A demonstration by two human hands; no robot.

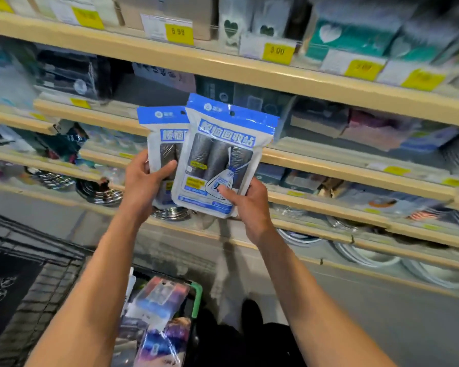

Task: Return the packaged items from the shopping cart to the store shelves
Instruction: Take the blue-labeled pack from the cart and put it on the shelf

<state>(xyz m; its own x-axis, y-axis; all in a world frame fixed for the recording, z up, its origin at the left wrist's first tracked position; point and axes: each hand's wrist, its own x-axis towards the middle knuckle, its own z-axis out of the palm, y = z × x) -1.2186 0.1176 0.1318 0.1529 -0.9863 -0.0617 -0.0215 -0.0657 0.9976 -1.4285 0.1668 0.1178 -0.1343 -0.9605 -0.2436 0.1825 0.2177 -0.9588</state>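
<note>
Two blue-and-white packs of grey bin-bag rolls are held up in front of the shelves. My left hand (pixel 143 185) grips the rear pack (pixel 161 133) by its lower left side. My right hand (pixel 245 205) grips the front pack (pixel 221 152) at its bottom right corner, thumb on its face. The front pack overlaps the right part of the rear one. Below, between my forearms, the shopping cart (pixel 196 300) with a green rim holds several more packaged items (pixel 159 295).
Beige store shelves (pixel 249 72) with yellow price tags (pixel 179 33) run across the view, stocked with boxes and packs. Lower shelves carry metal bowls (pixel 101 193) and pans. A dark mat display (pixel 11 287) sits at the lower left. Grey floor lies at the lower right.
</note>
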